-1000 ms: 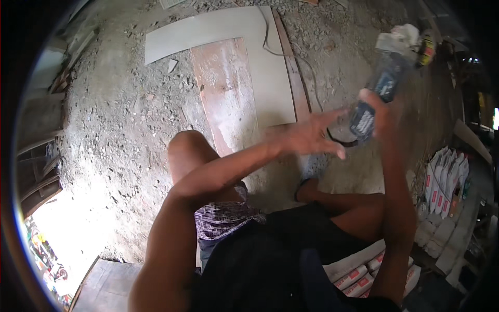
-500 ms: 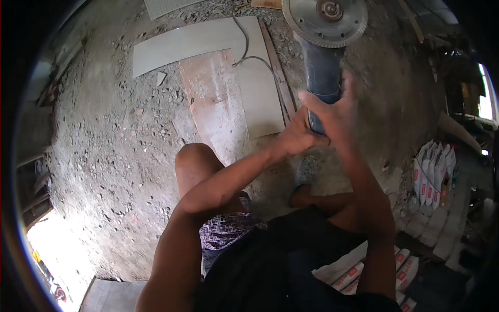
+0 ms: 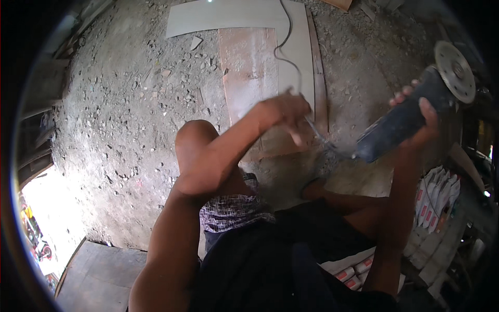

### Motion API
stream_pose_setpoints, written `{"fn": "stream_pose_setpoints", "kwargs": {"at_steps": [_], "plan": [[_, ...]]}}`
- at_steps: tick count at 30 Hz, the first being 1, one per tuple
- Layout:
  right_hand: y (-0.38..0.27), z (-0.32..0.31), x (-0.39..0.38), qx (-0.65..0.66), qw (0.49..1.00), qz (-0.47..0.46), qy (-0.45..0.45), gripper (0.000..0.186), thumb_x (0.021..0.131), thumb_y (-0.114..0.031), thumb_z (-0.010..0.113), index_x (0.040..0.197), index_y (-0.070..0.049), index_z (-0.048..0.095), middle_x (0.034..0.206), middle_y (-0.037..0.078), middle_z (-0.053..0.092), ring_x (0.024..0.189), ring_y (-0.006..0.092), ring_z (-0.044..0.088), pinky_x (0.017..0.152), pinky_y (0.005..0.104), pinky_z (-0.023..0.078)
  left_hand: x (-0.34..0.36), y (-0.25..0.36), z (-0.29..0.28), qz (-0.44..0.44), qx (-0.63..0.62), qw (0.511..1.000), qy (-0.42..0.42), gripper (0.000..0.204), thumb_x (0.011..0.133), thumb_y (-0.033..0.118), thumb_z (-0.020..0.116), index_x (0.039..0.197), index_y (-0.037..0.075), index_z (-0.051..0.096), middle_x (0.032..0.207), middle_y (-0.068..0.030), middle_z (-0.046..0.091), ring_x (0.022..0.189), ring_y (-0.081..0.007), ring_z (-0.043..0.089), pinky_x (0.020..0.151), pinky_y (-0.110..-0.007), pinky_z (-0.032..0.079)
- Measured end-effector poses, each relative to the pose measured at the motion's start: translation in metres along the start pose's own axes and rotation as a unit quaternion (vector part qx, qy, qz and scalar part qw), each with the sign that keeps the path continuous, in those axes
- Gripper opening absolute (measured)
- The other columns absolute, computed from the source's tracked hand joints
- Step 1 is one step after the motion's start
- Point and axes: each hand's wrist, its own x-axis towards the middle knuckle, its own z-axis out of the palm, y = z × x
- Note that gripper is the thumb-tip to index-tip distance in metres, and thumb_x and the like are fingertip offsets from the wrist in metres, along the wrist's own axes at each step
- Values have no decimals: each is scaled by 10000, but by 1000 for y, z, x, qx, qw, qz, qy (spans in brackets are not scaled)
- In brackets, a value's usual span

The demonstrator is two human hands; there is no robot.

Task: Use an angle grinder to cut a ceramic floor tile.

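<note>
Right grip (image 3: 422, 125) around grinder (image 3: 397, 125), cord (image 3: 289, 23) across board (image 3: 297, 44)

Bright light (image 3: 62, 208) washes the stone-strewn floor's (image 3: 125, 119) left side.

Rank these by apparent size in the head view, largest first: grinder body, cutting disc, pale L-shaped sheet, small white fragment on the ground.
1. Pale L-shaped sheet
2. Grinder body, partly covered by the right hand
3. Cutting disc
4. Small white fragment

Apparent size only; the grinder looks nearer the camera.
</note>
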Motion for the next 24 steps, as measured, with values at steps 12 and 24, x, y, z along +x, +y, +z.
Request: {"fn": "stream_pose_setpoints", "kwargs": {"at_steps": [12,24], "plan": [[79,-81,-95,-35,972,66,221,364,841,-89,624,1176,34,552,1019,176,645,933,316,657,900,468,526,-116,-142,-2,-316,106,935,125,195,734,-11,533,825,52,694,918,-201,702,951,-366,677,779,-437,529],[261,-23,-90,-135,911,308,238,285,665,-83,773,907,1,649,776,104,659,622,243,660,571,379,536,-83,-165,54,-487,174,853,-69,574,916,477,531,1412,190,556,1642,-53,255,1520,-380,157,1171,-695,48]]}}
